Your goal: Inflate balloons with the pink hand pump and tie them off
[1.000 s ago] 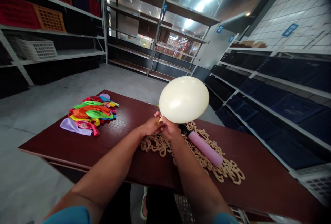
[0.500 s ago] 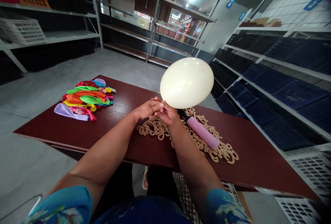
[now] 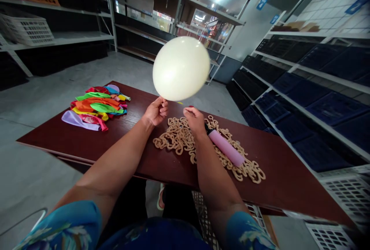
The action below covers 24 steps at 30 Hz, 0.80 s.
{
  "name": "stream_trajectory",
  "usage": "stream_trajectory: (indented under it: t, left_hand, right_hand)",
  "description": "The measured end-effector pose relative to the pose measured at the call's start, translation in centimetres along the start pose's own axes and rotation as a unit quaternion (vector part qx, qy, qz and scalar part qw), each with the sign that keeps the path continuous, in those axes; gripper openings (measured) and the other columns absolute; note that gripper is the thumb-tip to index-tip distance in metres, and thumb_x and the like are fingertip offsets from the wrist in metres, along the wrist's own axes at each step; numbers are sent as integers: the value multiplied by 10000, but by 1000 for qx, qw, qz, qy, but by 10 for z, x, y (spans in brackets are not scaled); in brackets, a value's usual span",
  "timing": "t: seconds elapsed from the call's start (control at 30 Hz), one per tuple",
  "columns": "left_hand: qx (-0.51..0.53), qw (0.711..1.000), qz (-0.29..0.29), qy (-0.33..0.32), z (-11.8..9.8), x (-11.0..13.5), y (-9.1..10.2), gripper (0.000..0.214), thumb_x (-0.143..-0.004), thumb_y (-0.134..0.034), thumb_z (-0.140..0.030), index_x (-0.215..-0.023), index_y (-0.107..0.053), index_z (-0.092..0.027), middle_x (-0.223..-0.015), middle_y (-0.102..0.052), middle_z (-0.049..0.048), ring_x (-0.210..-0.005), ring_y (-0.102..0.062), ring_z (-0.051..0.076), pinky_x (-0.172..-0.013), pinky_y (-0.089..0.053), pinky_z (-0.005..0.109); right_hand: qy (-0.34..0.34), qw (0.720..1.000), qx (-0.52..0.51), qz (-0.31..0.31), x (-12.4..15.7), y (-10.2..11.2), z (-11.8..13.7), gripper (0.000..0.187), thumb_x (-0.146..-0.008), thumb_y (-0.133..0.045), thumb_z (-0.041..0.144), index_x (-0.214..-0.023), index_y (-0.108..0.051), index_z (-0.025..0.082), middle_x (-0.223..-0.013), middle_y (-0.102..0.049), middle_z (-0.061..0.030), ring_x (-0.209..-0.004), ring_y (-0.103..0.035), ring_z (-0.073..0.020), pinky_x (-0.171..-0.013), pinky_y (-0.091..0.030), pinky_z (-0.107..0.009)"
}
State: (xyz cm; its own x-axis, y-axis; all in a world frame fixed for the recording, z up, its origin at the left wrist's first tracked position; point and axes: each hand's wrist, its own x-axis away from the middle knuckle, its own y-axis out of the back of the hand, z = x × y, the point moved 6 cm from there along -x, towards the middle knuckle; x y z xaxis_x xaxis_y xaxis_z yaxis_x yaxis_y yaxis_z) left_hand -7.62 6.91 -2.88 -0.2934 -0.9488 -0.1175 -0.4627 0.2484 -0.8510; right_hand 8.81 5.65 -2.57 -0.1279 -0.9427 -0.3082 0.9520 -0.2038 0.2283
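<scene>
A round, inflated cream balloon (image 3: 181, 68) floats above the brown table, its neck pinched in the fingers of my left hand (image 3: 156, 112). My right hand (image 3: 194, 119) is apart from the balloon, to the right, with fingers curled closed; whatever it may hold is hidden. Beneath and around my right hand lies a heap of tan curled pieces (image 3: 175, 134). A pink balloon pump (image 3: 227, 148) with a black end rests on that heap. To the left, a pile of uninflated coloured balloons (image 3: 95, 105) lies on the table.
The dark brown table (image 3: 135, 126) stretches across in front of me. White-framed shelves with dark blue crates (image 3: 329, 107) stand on the right. Metal racks (image 3: 144, 34) stand at the back, and a white basket (image 3: 27, 28) sits on the left shelf. White crates (image 3: 331, 236) lie low at right.
My hands, together at the balloon's neck before, have separated. The balloon has moved left and up with my left hand; my right hand has let go of it.
</scene>
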Motion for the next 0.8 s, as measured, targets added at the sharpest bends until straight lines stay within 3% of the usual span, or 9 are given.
stream_trajectory:
  t: [0.07,0.2,0.37,0.43,0.53,0.6,0.67,0.8]
  left_hand:
    - [38,999,-16,-8,-4,-3,7,159,-834,-506,-210,-700,-457,-140,-557,-400,-46,-378,-308,14,-341,-211,131]
    - [62,997,-54,-10,-4,-6,18,139,-839,-515,-222,-736,-487,-132,-550,-389,-52,-380,-321,15,-341,-224,130]
    - [33,998,-47,-18,-3,-6,18,116,-829,-528,-210,-753,-504,-126,-558,-391,-50,-384,-326,17,-338,-219,129]
    - [18,999,-41,-17,-3,-5,17,111,-819,-543,-210,-756,-507,-127,-567,-396,-50,-386,-328,16,-339,-223,129]
    - [11,999,-38,-15,-3,-5,16,120,-811,-558,-223,-757,-509,-127,-570,-394,-51,-391,-334,15,-339,-230,128]
    - [14,999,-38,-12,-2,-5,15,132,-811,-561,-234,-756,-509,-126,-565,-387,-52,-392,-337,15,-337,-232,125]
    - [16,999,-38,-5,-1,-6,16,140,-810,-564,-240,-753,-509,-124,-560,-385,-52,-393,-340,13,-335,-231,120]
    - [8,999,-36,4,1,-6,15,143,-799,-579,-239,-760,-510,-119,-577,-415,-47,-392,-343,8,-330,-228,112]
  right_hand:
    - [39,990,138,-9,-6,9,-2,202,-708,-558,353,-768,-660,189,-771,-653,-14,-737,-581,-159,-749,-450,-312]
    - [102,931,347,44,-3,2,-1,176,-732,-535,311,-727,-676,206,-781,-636,-25,-765,-554,-160,-763,-411,-297]
    - [104,864,487,77,8,-19,-7,182,-741,-556,349,-753,-693,231,-861,-623,-65,-866,-522,-204,-786,-381,-329]
    - [90,858,497,92,8,-23,-13,160,-729,-569,327,-720,-694,228,-852,-623,-71,-868,-524,-213,-773,-383,-331]
    - [86,910,400,60,3,-17,-11,156,-728,-553,294,-720,-689,217,-821,-627,-44,-807,-546,-175,-760,-405,-298]
    - [86,961,262,10,1,-7,-5,181,-726,-549,324,-753,-681,204,-803,-631,-22,-764,-556,-145,-745,-426,-274]
    - [57,993,99,-22,0,1,-1,217,-708,-572,370,-773,-664,185,-737,-630,-4,-695,-560,-126,-684,-446,-259]
    - [-11,987,-156,-29,3,-1,3,246,-668,-642,388,-773,-580,174,-580,-581,37,-492,-502,-83,-452,-378,-204]
